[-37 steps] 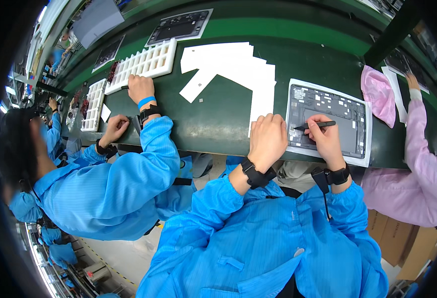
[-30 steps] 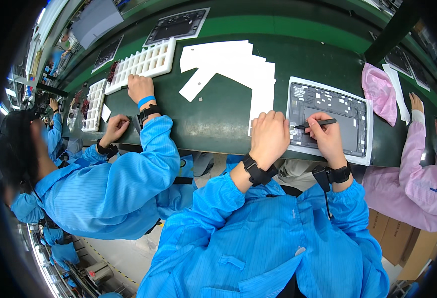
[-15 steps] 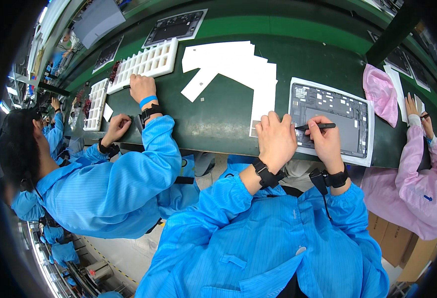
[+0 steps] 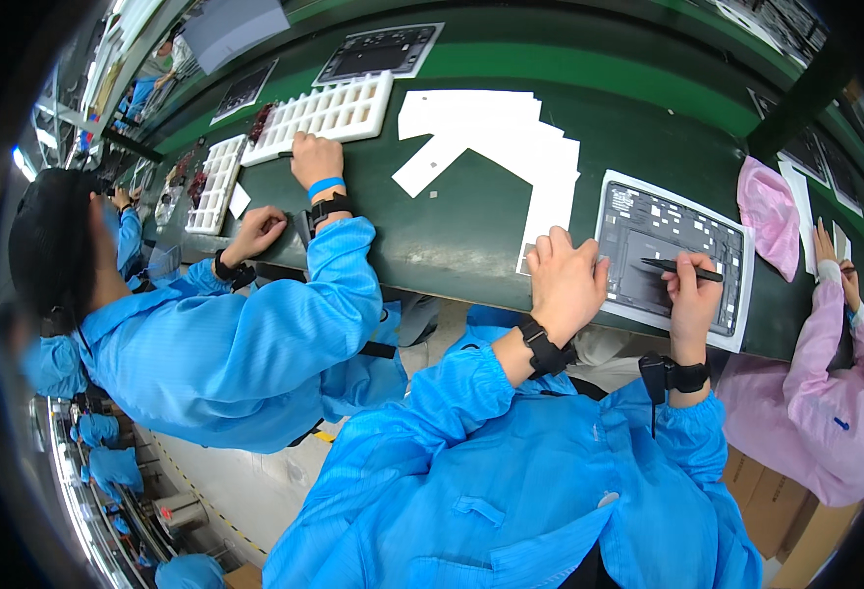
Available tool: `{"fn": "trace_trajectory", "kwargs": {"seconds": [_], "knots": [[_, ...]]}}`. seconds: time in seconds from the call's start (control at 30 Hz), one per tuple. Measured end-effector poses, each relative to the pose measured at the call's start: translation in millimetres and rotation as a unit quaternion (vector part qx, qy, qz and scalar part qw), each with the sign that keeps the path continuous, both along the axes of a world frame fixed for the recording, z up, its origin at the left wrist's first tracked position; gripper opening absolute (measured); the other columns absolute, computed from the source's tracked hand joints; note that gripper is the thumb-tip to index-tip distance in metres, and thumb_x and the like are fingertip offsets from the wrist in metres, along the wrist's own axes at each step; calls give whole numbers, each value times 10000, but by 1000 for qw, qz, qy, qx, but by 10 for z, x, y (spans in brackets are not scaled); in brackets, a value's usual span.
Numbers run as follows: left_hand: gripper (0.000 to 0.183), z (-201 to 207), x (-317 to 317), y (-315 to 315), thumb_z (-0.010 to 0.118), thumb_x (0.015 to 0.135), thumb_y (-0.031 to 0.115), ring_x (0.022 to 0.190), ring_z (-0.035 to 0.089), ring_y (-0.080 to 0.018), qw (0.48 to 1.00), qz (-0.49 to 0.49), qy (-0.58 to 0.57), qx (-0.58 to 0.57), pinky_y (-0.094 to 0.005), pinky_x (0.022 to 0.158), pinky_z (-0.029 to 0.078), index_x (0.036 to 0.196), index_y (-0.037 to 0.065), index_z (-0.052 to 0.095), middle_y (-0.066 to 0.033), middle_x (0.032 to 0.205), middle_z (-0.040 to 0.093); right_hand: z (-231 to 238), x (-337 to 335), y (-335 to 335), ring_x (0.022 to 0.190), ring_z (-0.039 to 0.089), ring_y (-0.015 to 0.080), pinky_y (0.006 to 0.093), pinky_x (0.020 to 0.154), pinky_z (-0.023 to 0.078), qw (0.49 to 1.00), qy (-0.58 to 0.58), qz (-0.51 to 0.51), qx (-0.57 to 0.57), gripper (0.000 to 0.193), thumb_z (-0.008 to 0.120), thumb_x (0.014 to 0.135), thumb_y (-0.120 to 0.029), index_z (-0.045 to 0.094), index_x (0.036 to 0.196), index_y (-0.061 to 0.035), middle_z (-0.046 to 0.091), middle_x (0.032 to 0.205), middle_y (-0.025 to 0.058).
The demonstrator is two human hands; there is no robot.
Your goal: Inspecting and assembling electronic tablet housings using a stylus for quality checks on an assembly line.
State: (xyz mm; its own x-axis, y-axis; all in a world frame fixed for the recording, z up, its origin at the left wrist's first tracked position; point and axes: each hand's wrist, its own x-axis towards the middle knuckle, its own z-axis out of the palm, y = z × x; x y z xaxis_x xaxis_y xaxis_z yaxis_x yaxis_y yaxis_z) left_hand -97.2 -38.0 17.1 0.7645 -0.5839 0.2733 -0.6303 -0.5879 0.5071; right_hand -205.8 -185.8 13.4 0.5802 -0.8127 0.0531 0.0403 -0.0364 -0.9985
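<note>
My right hand [image 4: 692, 299] is closed on a pair of black tweezers [image 4: 704, 274], their thin tip pointing left over the middle of a dark, flat device panel [image 4: 638, 280]. Small white pieces dot the panel, which lies on a white sheet [image 4: 743, 314]. At the panel's left edge, my left hand [image 4: 567, 285] rests with bent fingers and thumb apart, its fingertips by the near end of a white paper strip [image 4: 550, 211]. More white strips [image 4: 471, 118] overlap beyond it. What lies under the left fingers is hidden.
To the left, a blue-sleeved person's hand [image 4: 316, 160] is at a white compartment tray [image 4: 339, 110]. A pink cloth [image 4: 771, 218] lies right of the panel, near a pink-sleeved person's hands [image 4: 825, 242]. A green post [image 4: 803, 93] rises behind; another panel [image 4: 378, 54] lies at the back.
My right hand and the tweezers have moved away from the left fingertips, to over the panel's middle. The whole view has shifted slightly. The left hand stays by the strip's end.
</note>
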Motion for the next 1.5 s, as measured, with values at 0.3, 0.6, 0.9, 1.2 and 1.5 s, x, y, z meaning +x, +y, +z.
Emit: {"fn": "trace_trajectory", "kwargs": {"seconds": [0.3,0.6,0.9,1.2,1.5], "knots": [[299,208,558,605,689,813,199,1171,518,-310,984,-149,-42,-84,-447,983,388,1072,70,611,-97,1190,598,112,341,234,517,478,21,155,427,322,986,5,144,77,139,610,938,-162,600,870,-41,622,682,28],[519,-73,679,678,666,835,362,1351,398,-266,985,-169,-38,16,-482,1116,280,1295,137,577,-49,1406,499,-16,643,478,648,545,47,204,569,405,978,62,184,-70,176,613,938,-164,604,854,-10,621,696,14],[511,-73,699,706,668,831,363,1344,400,-262,985,-166,-49,16,-481,1107,291,1280,131,588,-45,1405,496,-6,655,503,649,542,48,197,584,410,973,78,197,-86,193,607,944,-176,598,854,-6,614,685,14],[518,-82,696,687,672,824,372,1340,403,-259,984,-168,-51,20,-476,1105,293,1273,127,594,-41,1400,499,-40,629,497,660,559,54,201,619,443,975,76,191,-82,162,601,942,-156,597,880,-7,625,710,15],[508,-73,693,679,675,822,352,1342,401,-260,985,-163,-48,24,-473,1108,290,1270,126,595,-44,1401,498,9,695,573,652,581,75,208,612,474,983,22,178,-33,157,600,935,-113,633,1004,24,645,814,40]]}}
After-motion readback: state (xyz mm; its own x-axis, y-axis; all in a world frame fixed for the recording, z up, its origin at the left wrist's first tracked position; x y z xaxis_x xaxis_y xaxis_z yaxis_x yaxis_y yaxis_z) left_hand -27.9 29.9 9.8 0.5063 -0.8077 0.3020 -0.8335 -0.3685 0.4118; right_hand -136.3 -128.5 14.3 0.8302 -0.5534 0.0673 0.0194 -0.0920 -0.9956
